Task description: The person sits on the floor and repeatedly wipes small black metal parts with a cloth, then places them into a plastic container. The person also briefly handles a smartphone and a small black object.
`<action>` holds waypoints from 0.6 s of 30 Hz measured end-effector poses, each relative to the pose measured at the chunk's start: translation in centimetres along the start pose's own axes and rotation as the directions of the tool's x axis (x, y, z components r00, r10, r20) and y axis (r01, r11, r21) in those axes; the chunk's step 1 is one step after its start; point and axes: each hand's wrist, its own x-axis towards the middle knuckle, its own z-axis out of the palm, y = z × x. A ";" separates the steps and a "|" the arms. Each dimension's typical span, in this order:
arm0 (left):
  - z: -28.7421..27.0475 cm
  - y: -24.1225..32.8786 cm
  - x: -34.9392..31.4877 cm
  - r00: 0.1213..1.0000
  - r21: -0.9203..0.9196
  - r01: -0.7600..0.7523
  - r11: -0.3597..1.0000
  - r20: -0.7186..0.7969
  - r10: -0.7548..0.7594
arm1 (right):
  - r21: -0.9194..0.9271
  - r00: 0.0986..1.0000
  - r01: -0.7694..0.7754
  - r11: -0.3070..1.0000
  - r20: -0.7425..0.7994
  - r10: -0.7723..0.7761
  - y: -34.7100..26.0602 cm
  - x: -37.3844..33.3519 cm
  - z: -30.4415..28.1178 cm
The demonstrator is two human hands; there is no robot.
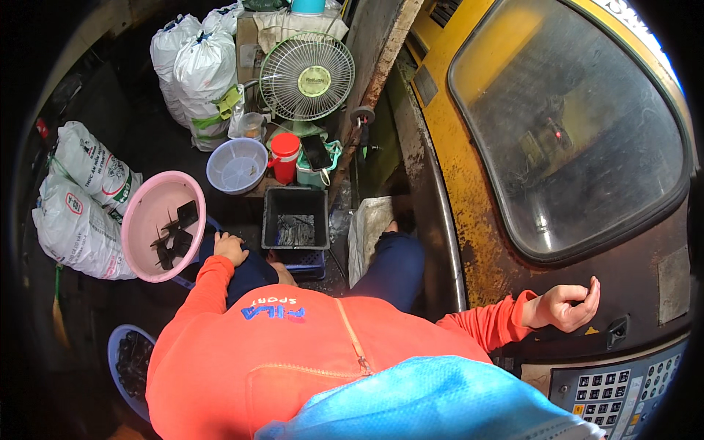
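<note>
My left hand (230,248) lies on my left knee with its fingers apart, close to the rim of a pink basin (138,220). That basin holds several flat black moulded pieces (176,236). My right hand (566,305) is raised at the right, fingers curled in, and nothing shows in it. It is in front of the yellow and brown machine's lower panel, above a small black handle (617,332). A large window (572,132) in the machine door is farther off. Between my knees and the far side sits a black square bin (295,196) with dark scraps inside.
A green fan (308,76) stands beyond a red jug (284,157) and a lavender basin (237,166). White sacks (81,213) line the left. A blue basin of black pieces (117,367) is at lower left. A button panel (605,392) is at lower right.
</note>
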 end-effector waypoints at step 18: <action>0.1 -0.3 0.2 1.000 0.000 -0.020 1.000 -0.015 0.020 | 0.004 1.000 -0.018 1.000 -0.010 0.018 -0.1 0.0 0.1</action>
